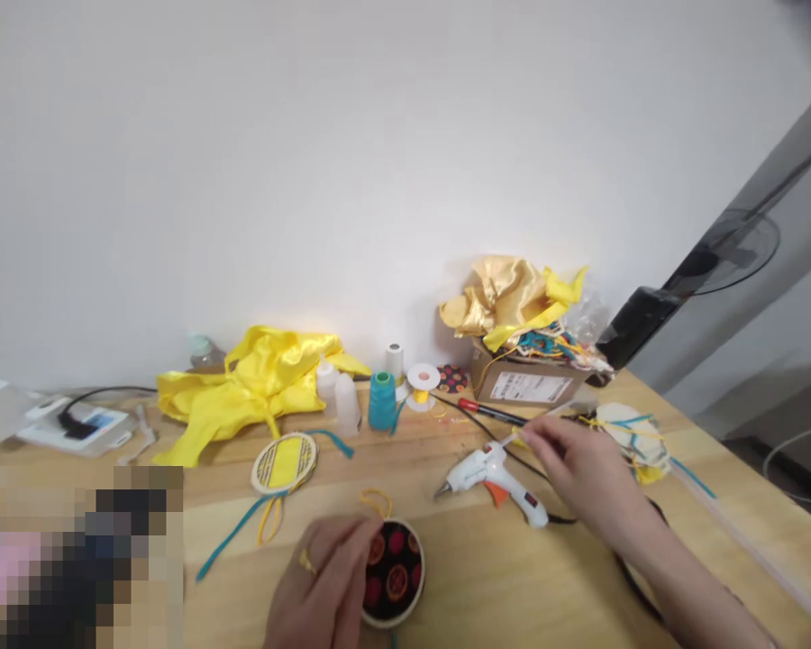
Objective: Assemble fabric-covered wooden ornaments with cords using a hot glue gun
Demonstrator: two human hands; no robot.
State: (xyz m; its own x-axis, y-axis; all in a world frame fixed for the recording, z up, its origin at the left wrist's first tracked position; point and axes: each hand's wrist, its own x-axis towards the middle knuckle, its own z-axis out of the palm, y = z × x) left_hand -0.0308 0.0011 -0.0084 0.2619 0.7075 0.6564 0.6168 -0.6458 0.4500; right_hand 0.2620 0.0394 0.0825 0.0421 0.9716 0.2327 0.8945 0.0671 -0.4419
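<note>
My left hand (328, 581), fingers pressed together, closes on the left edge of a round piece (396, 577) with dark, red-patterned fabric inside a pale rim. A yellow cord loop (377, 498) sticks out at its top, and the hand covers its left part. My right hand (585, 478) pinches a translucent glue stick (512, 439) at the rear of a white hot glue gun (477, 469). That gun lies on its side with its orange trigger (496, 492) towards me. Left of the gun lies an oval wooden piece (285, 463) with a yellow centre and cords.
Yellow satin fabric (250, 383), squeeze bottles (347, 406), a teal thread cone (382, 401) and a ribbon spool (422, 386) stand along the wall. A cardboard box (527, 383) heaped with fabric and cords is at back right, a red-black marker (492, 412) before it. Pale discs (630, 431) lie right.
</note>
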